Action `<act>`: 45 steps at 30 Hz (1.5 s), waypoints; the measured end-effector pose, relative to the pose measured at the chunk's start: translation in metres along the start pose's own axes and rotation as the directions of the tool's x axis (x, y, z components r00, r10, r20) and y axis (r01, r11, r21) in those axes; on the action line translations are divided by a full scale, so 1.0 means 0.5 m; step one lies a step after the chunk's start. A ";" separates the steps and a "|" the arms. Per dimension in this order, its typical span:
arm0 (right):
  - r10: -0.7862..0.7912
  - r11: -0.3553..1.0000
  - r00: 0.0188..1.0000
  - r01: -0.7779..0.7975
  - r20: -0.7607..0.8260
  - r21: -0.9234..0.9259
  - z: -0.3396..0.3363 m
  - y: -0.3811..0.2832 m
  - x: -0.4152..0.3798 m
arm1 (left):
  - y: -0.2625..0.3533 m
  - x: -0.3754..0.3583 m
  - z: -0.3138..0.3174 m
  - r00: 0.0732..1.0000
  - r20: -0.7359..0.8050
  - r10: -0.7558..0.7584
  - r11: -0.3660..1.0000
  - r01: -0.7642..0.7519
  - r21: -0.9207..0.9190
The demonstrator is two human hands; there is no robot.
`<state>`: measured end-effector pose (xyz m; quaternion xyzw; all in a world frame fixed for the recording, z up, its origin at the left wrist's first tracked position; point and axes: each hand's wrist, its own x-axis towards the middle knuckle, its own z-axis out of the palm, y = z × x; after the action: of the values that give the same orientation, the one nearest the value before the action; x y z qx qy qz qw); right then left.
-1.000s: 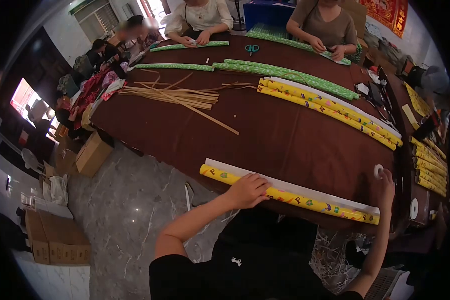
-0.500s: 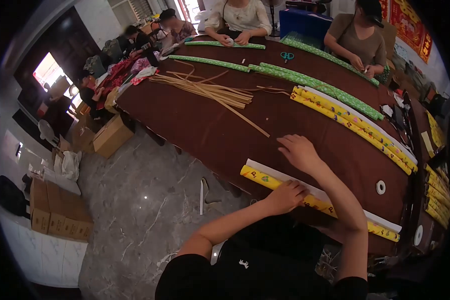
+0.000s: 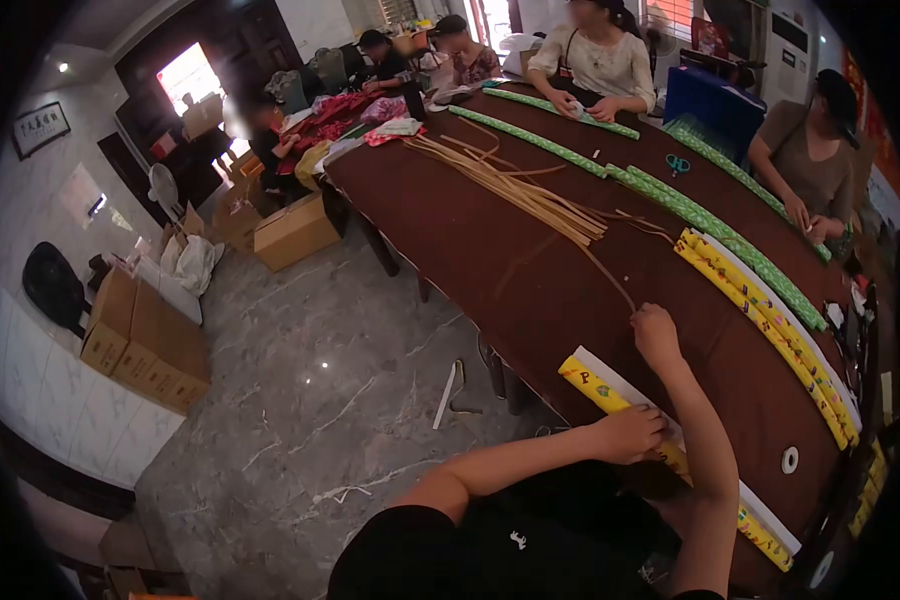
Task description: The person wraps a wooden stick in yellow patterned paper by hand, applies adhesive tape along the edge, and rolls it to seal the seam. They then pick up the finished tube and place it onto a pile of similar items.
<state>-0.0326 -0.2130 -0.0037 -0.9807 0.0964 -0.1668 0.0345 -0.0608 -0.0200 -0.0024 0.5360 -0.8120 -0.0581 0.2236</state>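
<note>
A yellow printed roll with a white edge (image 3: pixel 592 386) lies along the near edge of the table. My left hand (image 3: pixel 630 434) presses on the middle of this roll, its fingers curled over it. Farther in over the table, my right hand (image 3: pixel 657 336) pinches the end of a long thin tan strip (image 3: pixel 610 275). That strip runs back to a loose bundle of tan strips (image 3: pixel 530 200) on the brown tabletop. My right forearm crosses above the roll and hides part of it.
More yellow rolls (image 3: pixel 760 335) and long green patterned rolls (image 3: pixel 715 220) lie across the table (image 3: pixel 490 270). A white tape roll (image 3: pixel 790 460) is at right, teal scissors (image 3: pixel 678 164) farther back. Several people sit around the far side. Cardboard boxes (image 3: pixel 295 230) stand on the floor.
My right hand has closed from spread fingers onto the end of a tan strip. My left hand stays on the yellow roll. The view has swung left, so things appear farther right.
</note>
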 end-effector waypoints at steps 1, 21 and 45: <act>0.085 0.977 0.995 -0.071 -0.061 0.201 -0.007 0.002 -0.001 | -0.001 0.000 0.007 1.000 -0.003 -0.010 1.000 0.010 0.003; 0.649 0.066 0.723 0.257 -0.237 0.964 -0.342 0.368 -0.091 | -0.001 -0.004 0.009 0.984 -0.173 0.052 0.997 -0.060 -0.042; 0.641 0.756 0.554 -0.338 -0.531 0.560 -0.751 0.267 -0.264 | -0.012 -0.001 0.053 0.950 -0.304 0.079 0.997 -0.083 0.002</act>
<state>-0.3040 -0.3303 0.2943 -0.7444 0.3420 -0.5218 0.2381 -0.0670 -0.0259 -0.0284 0.5036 -0.7890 0.0297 0.3506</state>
